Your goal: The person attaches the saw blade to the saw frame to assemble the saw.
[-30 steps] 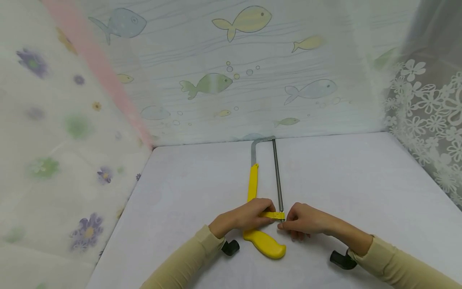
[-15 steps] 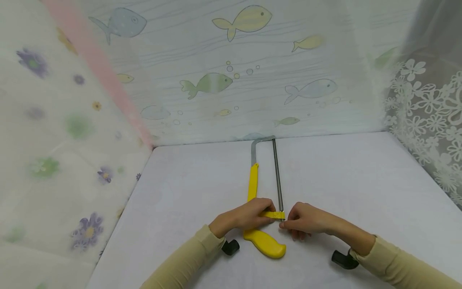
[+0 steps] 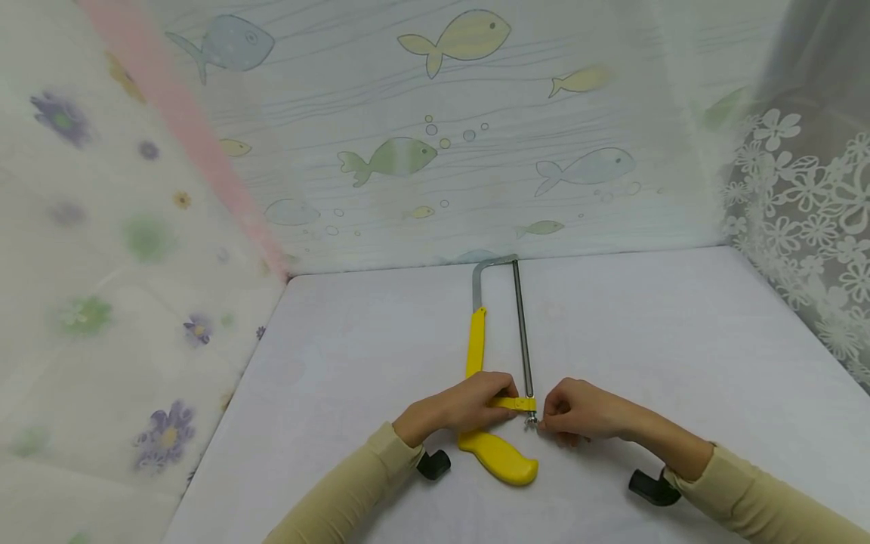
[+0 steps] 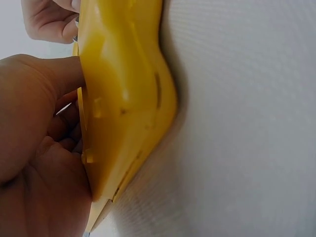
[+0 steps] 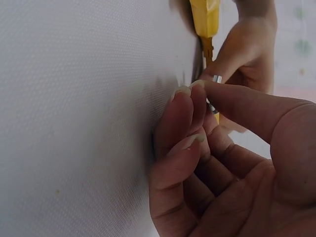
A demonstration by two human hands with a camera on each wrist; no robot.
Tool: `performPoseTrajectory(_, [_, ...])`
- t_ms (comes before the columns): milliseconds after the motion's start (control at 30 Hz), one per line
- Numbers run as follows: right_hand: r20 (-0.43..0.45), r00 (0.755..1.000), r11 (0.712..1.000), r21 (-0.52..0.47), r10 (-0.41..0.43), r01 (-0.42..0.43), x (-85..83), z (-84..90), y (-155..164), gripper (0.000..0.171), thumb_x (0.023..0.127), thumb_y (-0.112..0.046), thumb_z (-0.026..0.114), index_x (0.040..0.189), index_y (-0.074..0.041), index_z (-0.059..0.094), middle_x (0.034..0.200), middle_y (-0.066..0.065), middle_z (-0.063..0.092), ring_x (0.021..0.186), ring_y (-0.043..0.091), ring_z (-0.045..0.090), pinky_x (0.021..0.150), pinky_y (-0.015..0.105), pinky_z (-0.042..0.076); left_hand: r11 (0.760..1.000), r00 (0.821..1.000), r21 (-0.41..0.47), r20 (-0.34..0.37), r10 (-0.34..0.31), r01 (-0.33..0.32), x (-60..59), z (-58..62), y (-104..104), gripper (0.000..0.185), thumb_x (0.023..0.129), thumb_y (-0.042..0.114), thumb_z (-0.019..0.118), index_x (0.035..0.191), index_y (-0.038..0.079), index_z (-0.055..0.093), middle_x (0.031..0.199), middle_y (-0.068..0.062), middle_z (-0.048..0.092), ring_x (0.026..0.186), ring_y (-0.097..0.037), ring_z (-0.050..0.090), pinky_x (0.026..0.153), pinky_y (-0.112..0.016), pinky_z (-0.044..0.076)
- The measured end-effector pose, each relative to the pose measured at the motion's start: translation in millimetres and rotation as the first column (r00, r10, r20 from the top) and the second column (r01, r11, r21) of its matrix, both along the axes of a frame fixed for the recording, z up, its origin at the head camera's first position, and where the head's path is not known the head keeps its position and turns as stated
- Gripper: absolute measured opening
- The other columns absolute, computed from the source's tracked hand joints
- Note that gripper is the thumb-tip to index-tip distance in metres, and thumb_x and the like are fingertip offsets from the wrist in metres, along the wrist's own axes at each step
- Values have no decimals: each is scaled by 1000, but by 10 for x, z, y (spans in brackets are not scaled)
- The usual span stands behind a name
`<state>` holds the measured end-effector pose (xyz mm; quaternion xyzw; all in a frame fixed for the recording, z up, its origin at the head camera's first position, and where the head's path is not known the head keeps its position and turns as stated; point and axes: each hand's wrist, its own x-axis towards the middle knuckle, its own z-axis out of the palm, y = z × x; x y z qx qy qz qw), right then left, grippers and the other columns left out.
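My left hand is curled over the yellow hacksaw, fingers wrapped round the plastic frame just above the handle and pressing it flat on the white table; the left wrist view shows the palm tight against the moulded yellow edge. To its right, my right hand pinches the small metal nut at the near end of the blade, thumb and fingertips closed on it. Against half a second ago, the right fingers have shifted slightly outward and down from the yellow clamp, and a bit of bright threaded metal now shows between clamp and fingertips, which I judge to mean the fastener is being turned loose. The saw lies mid-table, pointing away from me. Its handle is smooth, glossy plastic with a rounded grip; the bow and blade are thin grey steel, forming a narrow rectangle. The tabletop has a fine woven texture. Fish-printed curtains hang behind, lace on the right.
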<state>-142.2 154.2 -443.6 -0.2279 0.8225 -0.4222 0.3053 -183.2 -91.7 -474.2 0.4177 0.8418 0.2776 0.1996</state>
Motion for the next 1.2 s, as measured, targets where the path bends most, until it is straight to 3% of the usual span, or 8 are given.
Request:
performPoseTrajectory(167, [5, 1000, 1000, -15, 19, -19, 2, 16, -22, 19, 94, -16, 71, 79, -5, 70, 64, 2, 62, 53, 12, 48, 48, 23, 38, 1000, 1000, 0, 1, 1, -1, 2, 2, 3, 14, 102, 20, 65, 113, 12, 61, 107, 8, 63, 92, -2, 54, 85, -16, 46])
performPoseTrajectory(567, [14, 1000, 1000, 5, -8, 8, 3, 8, -91, 40, 95, -34, 73, 69, -3, 70, 60, 3, 63, 53, 13, 51, 48, 24, 39, 1000, 1000, 12, 14, -5, 5, -2, 5, -10, 12, 102, 19, 66, 111, 13, 61, 105, 9, 63, 91, -2, 53, 85, -15, 46])
performPoseTrajectory(1200, [7, 999, 999, 39, -32, 31, 5, 21, -82, 36, 96, -32, 72, 71, -6, 72, 62, 3, 65, 54, 13, 53, 49, 25, 40, 1000, 1000, 8, 7, -9, 9, -1, 22, -4, 14, 102, 19, 66, 113, 12, 61, 106, 8, 64, 91, -2, 54, 87, -15, 46])
